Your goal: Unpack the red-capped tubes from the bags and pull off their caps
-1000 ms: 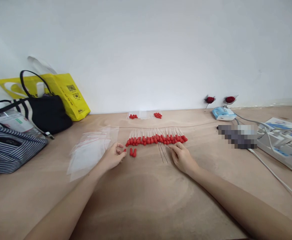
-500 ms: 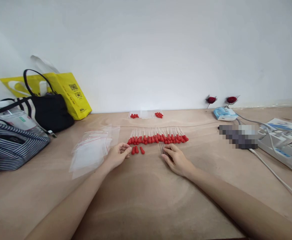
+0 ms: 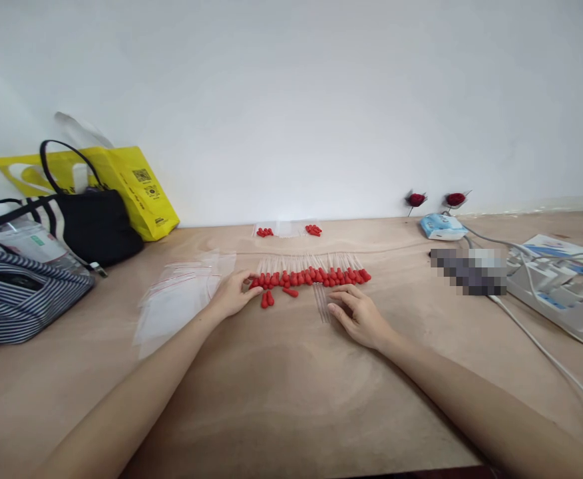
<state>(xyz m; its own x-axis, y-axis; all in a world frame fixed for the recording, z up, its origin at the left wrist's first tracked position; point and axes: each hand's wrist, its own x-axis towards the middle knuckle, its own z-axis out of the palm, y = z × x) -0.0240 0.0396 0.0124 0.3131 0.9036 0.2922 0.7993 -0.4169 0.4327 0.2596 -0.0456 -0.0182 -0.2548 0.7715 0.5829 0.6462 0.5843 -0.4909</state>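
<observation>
Right hand [image 3: 359,317]: your fingers are apart beside likely brittle tubes [image 3: 321,303]; hold mid-length. Left hand [image 3: 236,294]: grip unclear, near soft-looking bulbs [image 3: 294,278].

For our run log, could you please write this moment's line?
left hand: at red, pear-shaped bulbs | right hand: beside thin, clear tubes

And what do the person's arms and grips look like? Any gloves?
The left grip and the right grip are bare hands with fingers and thumbs: no gloves, and no rings that I can see. The left arm and right arm are bare too, with no sleeve, watch, bracelet or cable showing.
</observation>
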